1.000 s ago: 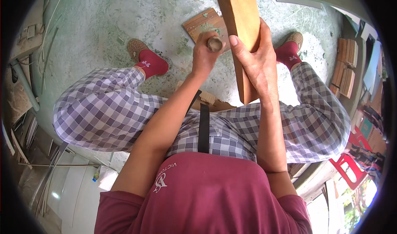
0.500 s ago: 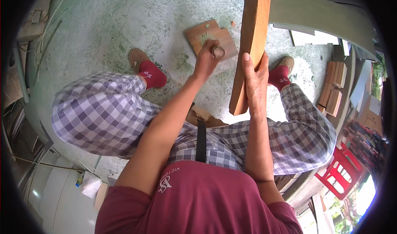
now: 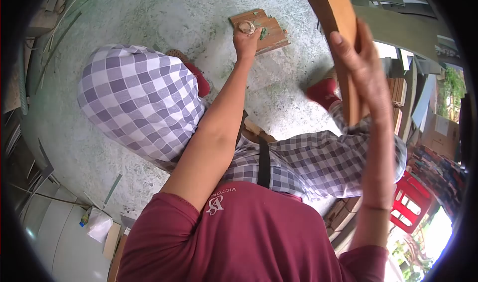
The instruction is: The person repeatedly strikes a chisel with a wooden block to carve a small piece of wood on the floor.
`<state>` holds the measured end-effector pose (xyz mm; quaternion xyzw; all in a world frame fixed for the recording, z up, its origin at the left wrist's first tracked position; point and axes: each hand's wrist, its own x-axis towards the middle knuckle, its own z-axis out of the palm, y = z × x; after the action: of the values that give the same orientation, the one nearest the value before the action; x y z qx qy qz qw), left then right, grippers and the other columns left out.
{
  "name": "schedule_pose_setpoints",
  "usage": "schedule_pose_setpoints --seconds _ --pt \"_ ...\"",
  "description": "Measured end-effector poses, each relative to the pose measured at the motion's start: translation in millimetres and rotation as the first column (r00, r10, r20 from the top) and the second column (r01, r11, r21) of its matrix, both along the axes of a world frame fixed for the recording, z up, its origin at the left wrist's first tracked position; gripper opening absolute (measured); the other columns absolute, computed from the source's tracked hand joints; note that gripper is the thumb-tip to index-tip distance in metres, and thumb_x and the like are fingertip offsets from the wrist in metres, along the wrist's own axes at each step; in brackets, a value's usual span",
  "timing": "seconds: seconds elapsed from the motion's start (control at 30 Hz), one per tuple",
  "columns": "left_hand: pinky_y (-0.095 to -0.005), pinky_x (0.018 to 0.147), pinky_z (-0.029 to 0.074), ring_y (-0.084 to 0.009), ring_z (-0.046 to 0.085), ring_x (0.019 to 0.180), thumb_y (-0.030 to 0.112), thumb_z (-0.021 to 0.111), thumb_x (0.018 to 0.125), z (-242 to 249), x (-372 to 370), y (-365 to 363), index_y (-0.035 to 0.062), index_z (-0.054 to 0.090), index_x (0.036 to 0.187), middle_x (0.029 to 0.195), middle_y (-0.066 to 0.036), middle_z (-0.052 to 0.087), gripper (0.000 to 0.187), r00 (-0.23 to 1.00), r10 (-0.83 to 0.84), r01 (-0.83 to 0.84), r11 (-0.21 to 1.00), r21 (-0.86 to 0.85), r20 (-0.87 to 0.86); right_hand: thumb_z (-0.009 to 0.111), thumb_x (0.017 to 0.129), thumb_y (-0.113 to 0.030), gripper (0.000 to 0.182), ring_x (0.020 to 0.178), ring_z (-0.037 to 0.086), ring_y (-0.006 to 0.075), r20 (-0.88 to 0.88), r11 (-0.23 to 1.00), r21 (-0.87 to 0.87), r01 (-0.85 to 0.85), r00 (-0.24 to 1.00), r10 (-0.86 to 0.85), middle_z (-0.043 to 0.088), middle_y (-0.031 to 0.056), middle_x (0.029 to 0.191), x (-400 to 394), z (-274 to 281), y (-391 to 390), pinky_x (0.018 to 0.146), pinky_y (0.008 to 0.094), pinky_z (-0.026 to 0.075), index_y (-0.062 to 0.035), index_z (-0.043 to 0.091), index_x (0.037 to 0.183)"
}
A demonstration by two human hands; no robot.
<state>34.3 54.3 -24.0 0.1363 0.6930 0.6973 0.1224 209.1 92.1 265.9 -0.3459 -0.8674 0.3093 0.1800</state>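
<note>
My left hand (image 3: 245,47) is closed around a round tan handle (image 3: 246,27), seen end-on; whatever lies below the handle is hidden. Under that hand, a flat reddish-brown wooden board (image 3: 271,33) with a stepped edge and green flecks lies on the floor. My right hand (image 3: 361,65), slightly blurred, grips a long, thick wooden plank (image 3: 334,13), its thumb on the near face and its fingers around the far edge. The plank stands tilted beside my right leg, and its upper end runs out of view.
The speckled grey-green floor (image 3: 149,13) spreads between my feet. Stacked wooden blocks (image 3: 397,90) stand at the right, with a red plastic chair (image 3: 411,202) below them. Large flat sheets (image 3: 403,28) lie at the upper right. A white bag (image 3: 99,224) sits at the lower left.
The plank and my right hand have moved right and up in view. My left hand, with the handle, has shifted up and slightly left. My left knee appears larger and higher.
</note>
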Motion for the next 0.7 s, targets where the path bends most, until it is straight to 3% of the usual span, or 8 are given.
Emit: schedule_pose_setpoints --seconds 0.1,0.13,0.23,0.3,0.4,0.47,0.63,0.7 --pt "-0.0241 0.074 0.046 -0.0086 0.055 0.081 0.008 0.076 0.074 1 -11 -3 0.0017 0.056 0.101 0.09 -0.002 0.06 0.034 0.997 -0.044 0.042 0.998 0.05 0.059 0.067 0.07 -0.063 0.092 0.085 0.067 0.0288 0.295 0.939 0.237 -0.249 0.939 0.174 0.064 0.0228 0.101 -20 47 37 0.081 0.0353 0.056 -0.0049 0.039 0.136" --pt "-0.0306 0.073 0.049 -0.0164 0.06 0.079 0.009 0.078 0.07 6 -14 -6 0.0002 0.058 0.096 0.089 -0.008 0.065 0.034 0.997 -0.065 0.062 0.996 0.068 0.04 0.072 0.071 -0.051 0.081 0.085 0.068 0.0278 0.32 0.85 0.418 -0.32 0.928 0.192 0.066 0.0181 0.097 -20 39 54 0.081 0.0395 0.056 -0.0135 0.041 0.136" --pt "-0.0279 0.071 0.049 -0.0124 0.058 0.078 0.006 0.076 0.071 20 -17 -16 0.0022 0.058 0.097 0.087 -0.006 0.063 0.032 0.987 -0.161 0.159 0.984 0.084 0.024 0.071 0.072 -0.04 0.074 0.087 0.066 0.0345 0.523 0.741 0.402 -0.538 0.799 0.297 0.064 0.0237 0.091 -42 40 75 0.076 0.0412 0.054 -0.0052 0.04 0.129" --pt "-0.0272 0.071 0.049 -0.0114 0.057 0.079 0.002 0.075 0.071 29 -12 -22 0.0026 0.058 0.098 0.087 -0.005 0.062 0.031 0.983 -0.18 0.179 0.983 -0.037 -0.042 0.07 0.073 -0.043 0.07 0.075 0.067 0.0327 0.495 0.696 0.43 -0.575 0.795 0.351 0.065 0.0184 0.087 -45 11 96 0.071 0.042 0.057 -0.0079 0.044 0.127" --pt "-0.0269 0.075 0.049 -0.0132 0.058 0.084 0.0 0.074 0.072 35 -3 -27 0.0025 0.058 0.103 0.095 -0.005 0.062 0.034 0.958 -0.26 0.244 0.96 -0.138 -0.121 0.074 0.073 -0.04 0.07 0.089 0.067 0.0288 0.301 0.853 0.335 -0.4 0.903 0.306 0.067 0.0134 0.101 -46 -55 115 0.083 0.0394 0.054 -0.0203 0.043 0.132" --pt "-0.0271 0.077 0.049 -0.0135 0.058 0.087 -0.001 0.074 0.073 35 3 -27 0.003 0.058 0.104 0.097 -0.006 0.062 0.035 0.955 -0.275 0.26 0.956 -0.134 -0.11 0.076 0.072 -0.035 0.071 0.095 0.065 0.0297 0.202 0.947 0.116 -0.298 0.941 0.272 0.065 0.0151 0.105 -51 -89 122 0.087 0.04 0.052 -0.0182 0.042 0.133" --pt "-0.0311 0.087 0.049 -0.02 0.058 0.103 -0.005 0.072 0.073 31 9 -22 0.0056 0.056 0.11 0.112 -0.011 0.06 0.041 0.921 -0.353 0.333 0.932 -0.141 -0.162 0.078 0.069 -0.032 0.08 0.104 0.061 0.033 0.069 0.966 -0.232 -0.116 0.988 0.135 0.062 0.0187 0.113 -52 -160 122 0.093 0.0421 0.05 -0.0155 0.038 0.136" --pt "-0.0324 0.087 0.049 -0.0227 0.058 0.104 -0.005 0.072 0.073 24 6 -17 0.0064 0.056 0.111 0.114 -0.012 0.06 0.043 0.902 -0.376 0.34 0.922 -0.187 -0.214 0.078 0.069 -0.03 0.079 0.103 0.062 0.0326 0.052 0.969 -0.233 -0.083 0.994 0.098 0.063 0.0182 0.112 -50 -186 122 0.092 0.041 0.05 -0.015 0.038 0.136"
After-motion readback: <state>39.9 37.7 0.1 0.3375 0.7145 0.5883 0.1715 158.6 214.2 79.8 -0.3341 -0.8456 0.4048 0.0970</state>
